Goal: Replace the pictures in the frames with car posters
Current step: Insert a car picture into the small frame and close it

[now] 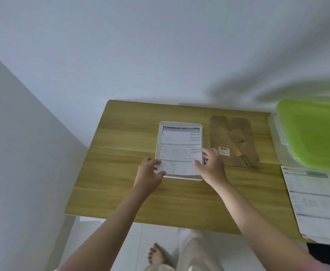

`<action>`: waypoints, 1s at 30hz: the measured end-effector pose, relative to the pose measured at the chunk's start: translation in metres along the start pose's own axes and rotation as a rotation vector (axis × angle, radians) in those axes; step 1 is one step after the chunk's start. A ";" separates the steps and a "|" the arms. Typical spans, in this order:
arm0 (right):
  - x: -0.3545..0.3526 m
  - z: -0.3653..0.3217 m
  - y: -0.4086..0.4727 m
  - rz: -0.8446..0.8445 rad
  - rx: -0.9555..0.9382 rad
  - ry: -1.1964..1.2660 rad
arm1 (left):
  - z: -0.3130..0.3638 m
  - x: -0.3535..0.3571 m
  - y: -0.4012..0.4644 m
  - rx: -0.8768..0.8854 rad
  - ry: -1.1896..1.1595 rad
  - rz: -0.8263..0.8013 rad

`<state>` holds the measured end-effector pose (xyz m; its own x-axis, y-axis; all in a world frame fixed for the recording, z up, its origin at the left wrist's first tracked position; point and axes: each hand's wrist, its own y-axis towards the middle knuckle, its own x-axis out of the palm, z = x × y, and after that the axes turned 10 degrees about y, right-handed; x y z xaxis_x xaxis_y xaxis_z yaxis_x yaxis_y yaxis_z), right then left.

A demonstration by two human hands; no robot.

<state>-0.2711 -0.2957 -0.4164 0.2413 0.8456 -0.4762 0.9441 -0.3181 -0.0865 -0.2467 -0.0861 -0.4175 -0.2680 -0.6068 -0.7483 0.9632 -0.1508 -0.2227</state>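
A white picture frame (180, 123) lies flat near the middle of the wooden table (121, 153). A printed sheet (179, 145) covered in small text and tables rests inside it. My left hand (149, 174) pinches the sheet's near left corner. My right hand (212, 165) holds the near right corner, with its fingers over the frame's edge. The brown backing board (232, 141) of the frame, with its stand flap and a barcode sticker, lies just right of the frame.
A stack of printed sheets (316, 202) sits at the table's right edge. Behind it stands a clear plastic box with a green lid (314, 132). White walls close the left and back sides. My leg and bare foot show below the table's near edge.
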 end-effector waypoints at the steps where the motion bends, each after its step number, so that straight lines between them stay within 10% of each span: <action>1: 0.000 0.002 0.001 -0.022 0.000 -0.017 | 0.000 0.001 0.001 0.003 0.010 0.000; 30: -0.011 0.033 0.009 -0.167 -0.047 -0.038 | -0.005 0.019 0.003 -0.036 0.106 0.138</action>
<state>-0.2732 -0.3223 -0.4410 0.0722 0.8681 -0.4911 0.9801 -0.1531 -0.1266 -0.2489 -0.0937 -0.4356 -0.1364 -0.5341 -0.8343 0.9900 -0.0432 -0.1342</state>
